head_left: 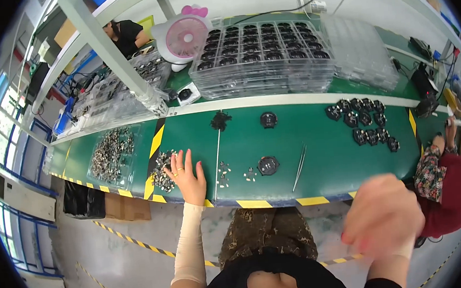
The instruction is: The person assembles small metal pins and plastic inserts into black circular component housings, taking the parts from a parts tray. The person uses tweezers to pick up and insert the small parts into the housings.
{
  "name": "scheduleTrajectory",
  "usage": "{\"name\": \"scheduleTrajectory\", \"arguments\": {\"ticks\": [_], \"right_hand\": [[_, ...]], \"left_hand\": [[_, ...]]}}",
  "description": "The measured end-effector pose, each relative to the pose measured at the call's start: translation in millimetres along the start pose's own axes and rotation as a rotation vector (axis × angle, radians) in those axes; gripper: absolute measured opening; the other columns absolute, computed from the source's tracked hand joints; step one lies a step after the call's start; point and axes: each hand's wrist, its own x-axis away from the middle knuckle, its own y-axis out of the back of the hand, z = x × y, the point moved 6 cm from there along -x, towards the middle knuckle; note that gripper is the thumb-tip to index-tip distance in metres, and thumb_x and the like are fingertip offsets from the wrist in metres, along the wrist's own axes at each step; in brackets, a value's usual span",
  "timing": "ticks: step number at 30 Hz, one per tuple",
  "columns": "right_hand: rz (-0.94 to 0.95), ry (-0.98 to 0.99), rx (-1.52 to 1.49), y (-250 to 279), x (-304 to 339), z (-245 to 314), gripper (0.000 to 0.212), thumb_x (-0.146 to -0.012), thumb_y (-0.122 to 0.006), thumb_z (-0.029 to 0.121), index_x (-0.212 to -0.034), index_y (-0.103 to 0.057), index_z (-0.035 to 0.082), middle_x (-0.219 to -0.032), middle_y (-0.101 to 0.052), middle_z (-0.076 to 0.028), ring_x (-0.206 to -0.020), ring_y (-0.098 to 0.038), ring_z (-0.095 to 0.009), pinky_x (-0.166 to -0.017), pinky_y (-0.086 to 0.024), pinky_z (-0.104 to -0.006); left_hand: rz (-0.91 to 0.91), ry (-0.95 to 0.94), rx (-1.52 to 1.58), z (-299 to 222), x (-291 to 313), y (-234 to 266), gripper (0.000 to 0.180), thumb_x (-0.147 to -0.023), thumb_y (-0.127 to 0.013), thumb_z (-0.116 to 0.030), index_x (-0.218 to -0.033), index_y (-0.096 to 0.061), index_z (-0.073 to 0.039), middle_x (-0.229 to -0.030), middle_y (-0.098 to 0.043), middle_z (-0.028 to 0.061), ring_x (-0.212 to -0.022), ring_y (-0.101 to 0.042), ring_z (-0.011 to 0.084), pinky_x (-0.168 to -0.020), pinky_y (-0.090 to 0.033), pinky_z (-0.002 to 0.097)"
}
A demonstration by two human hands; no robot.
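Observation:
My left hand (189, 180) lies with its fingers spread at the edge of a pile of small metal parts (163, 173) on the green bench. My right hand (383, 216) is raised off the bench's front edge at the right, smeared by motion, so its fingers do not show clearly. Between the hands lie a round black watch-like case (268, 165), a pair of metal tweezers (300, 167) and a small cluster of metal parts (250, 174). Another round black case (269, 120) sits farther back, beside a heap of tiny black pieces (220, 120).
Several black cases with small parts (364, 112) are grouped at the right. A clear tray of metal pieces (114, 152) is at the left. Stacked clear trays (262, 59) and a pink-white fan (186, 36) stand behind. A person in red (454, 192) sits at the right.

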Motion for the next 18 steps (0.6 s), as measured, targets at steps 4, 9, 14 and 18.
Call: {"name": "scheduleTrajectory", "arguments": {"ticks": [4,9,14,18], "right_hand": [[-0.427,-0.093,0.624,-20,37,-145,0.035,-0.080,-0.056,-0.011,-0.110,-0.066,0.006,-0.109,-0.066,-0.013,-0.087,-0.062,-0.028,-0.076,-0.050,-0.0339],[0.074,-0.095,1.025,-54,37,-194,0.041,-0.075,-0.059,-0.001,-0.114,-0.066,0.008,-0.125,-0.061,-0.007,-0.095,-0.059,-0.024,-0.079,-0.051,-0.0347],[0.258,0.034,1.043,-51,46,-204,0.039,-0.077,-0.060,0.010,-0.115,-0.065,0.008,-0.110,-0.061,-0.005,-0.088,-0.059,-0.020,-0.076,-0.051,-0.0329],[0.109,-0.052,1.002,-43,45,-205,0.042,-0.074,-0.065,-0.004,-0.115,-0.064,0.006,-0.099,-0.061,-0.008,-0.078,-0.061,-0.021,-0.066,-0.053,-0.0313]], "left_hand": [[0.057,-0.072,0.070,-26,-8,-8,0.043,-0.091,-0.062,-0.012,-0.133,-0.056,-0.010,-0.138,-0.051,0.0092,-0.139,-0.036,0.0343,-0.115,-0.013,0.0620],[-0.049,-0.070,0.186,-22,-14,11,0.029,-0.088,-0.063,-0.005,-0.118,-0.060,-0.007,-0.120,-0.058,0.0110,-0.123,-0.049,0.0328,-0.115,-0.021,0.0552],[-0.103,-0.187,0.333,-54,8,32,0.026,-0.081,-0.062,0.006,-0.106,-0.060,-0.002,-0.103,-0.061,0.0151,-0.098,-0.055,0.0346,-0.091,-0.040,0.0457],[0.160,-0.346,0.508,-107,33,38,0.030,-0.075,-0.068,0.003,-0.104,-0.065,-0.005,-0.101,-0.064,0.0098,-0.090,-0.057,0.0288,-0.082,-0.042,0.0413]]}}
